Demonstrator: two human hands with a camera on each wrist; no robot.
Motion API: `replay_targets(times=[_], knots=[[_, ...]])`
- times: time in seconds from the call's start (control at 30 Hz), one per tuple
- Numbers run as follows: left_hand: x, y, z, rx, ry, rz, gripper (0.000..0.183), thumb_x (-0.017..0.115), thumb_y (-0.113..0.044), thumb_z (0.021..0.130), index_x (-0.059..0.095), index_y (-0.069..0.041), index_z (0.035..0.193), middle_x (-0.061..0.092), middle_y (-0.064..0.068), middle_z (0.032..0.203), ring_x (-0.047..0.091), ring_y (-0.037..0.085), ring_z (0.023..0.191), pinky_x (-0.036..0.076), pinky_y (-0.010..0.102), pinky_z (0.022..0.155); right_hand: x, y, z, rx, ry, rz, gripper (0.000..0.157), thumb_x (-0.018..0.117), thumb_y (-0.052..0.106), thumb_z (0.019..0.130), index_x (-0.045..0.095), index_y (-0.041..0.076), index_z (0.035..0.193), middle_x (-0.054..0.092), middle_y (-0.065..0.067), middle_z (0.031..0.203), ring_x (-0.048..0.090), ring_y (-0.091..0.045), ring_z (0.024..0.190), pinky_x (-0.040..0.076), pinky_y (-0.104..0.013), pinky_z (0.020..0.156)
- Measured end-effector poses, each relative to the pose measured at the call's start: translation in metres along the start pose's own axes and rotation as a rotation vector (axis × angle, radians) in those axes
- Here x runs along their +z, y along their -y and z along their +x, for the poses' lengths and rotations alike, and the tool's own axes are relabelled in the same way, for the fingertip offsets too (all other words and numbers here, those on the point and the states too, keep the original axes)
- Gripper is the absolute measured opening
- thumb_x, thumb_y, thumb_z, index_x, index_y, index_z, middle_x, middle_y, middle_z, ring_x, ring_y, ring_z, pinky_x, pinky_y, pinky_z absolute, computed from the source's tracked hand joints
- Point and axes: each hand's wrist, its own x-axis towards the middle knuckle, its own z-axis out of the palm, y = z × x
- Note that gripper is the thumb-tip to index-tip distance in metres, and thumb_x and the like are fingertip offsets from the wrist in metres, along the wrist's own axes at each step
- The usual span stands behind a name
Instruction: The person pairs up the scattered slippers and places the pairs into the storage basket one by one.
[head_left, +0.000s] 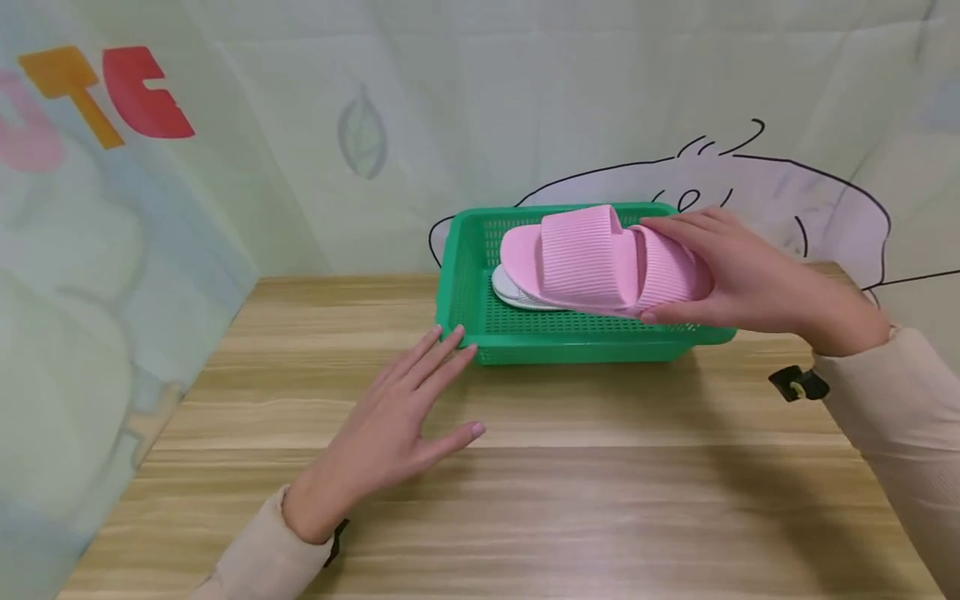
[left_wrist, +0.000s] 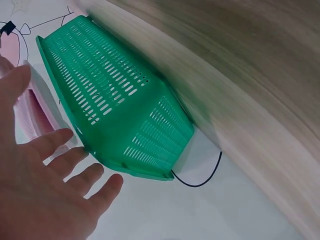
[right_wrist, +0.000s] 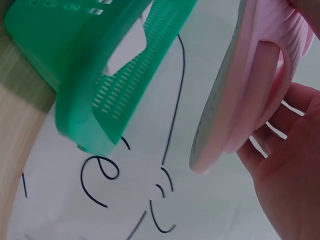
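My right hand (head_left: pixel 750 267) grips a pair of pink slide slippers (head_left: pixel 577 258) near one end, with one slipper nested against the other. In the right wrist view, the slippers (right_wrist: pixel 235 100) are held apart from the green basket (right_wrist: pixel 80 85). Below them in the head view, a white shoe (head_left: pixel 513 287) lies in the green plastic basket (head_left: pixel 577 340), mostly hidden by the slippers. With fingers spread and straight, my left hand (head_left: pixel 390 425) is at the basket's front left corner, fingertips at the rim. Whether they touch it I cannot tell.
The basket stands on a wood-grain table (head_left: pixel 585 500), near its back edge. Behind the table hangs a printed cloth (head_left: pixel 300 125) with letters and line drawings. A small black bow-shaped piece (head_left: pixel 798 383) is by the right sleeve.
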Motion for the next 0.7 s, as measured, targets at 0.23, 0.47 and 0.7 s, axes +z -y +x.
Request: replay_targets(times=[0.23,0.47,0.7], knots=[[0.004,0.003,0.001,-0.01,0.016,0.016,0.073,0.068,-0.042,0.102,0.041,-0.014,0.164,0.031,0.007,0.174,0.027,0.035,0.161,0.035,0.062,0.121,0.027,-0.015,0.021,0.035,0.06,0.102,0.097,0.094,0.037,0.079,0.048,0.003,0.157,0.061,-0.014,0.144,0.049,-0.033,0.127,0.045,-0.05,0.096],[0.008,0.0,0.002,-0.013,0.004,0.04,0.066,0.064,-0.034,0.106,0.04,-0.014,0.165,0.029,0.004,0.174,0.026,0.034,0.161,0.037,0.063,0.119,0.05,-0.025,0.024,0.135,0.163,0.155,0.095,0.09,0.042,0.084,0.045,0.004,0.159,0.057,-0.013,0.147,0.043,-0.033,0.134,0.051,-0.053,0.098],[0.009,-0.003,0.004,-0.01,-0.023,0.05,0.069,0.069,-0.035,0.103,0.043,-0.013,0.163,0.036,0.007,0.172,0.031,0.036,0.159,0.041,0.064,0.114,0.066,-0.03,0.026,0.097,0.187,0.131,0.086,0.089,0.032,0.086,0.049,0.001,0.155,0.058,-0.018,0.148,0.047,-0.037,0.133,0.051,-0.055,0.101]])
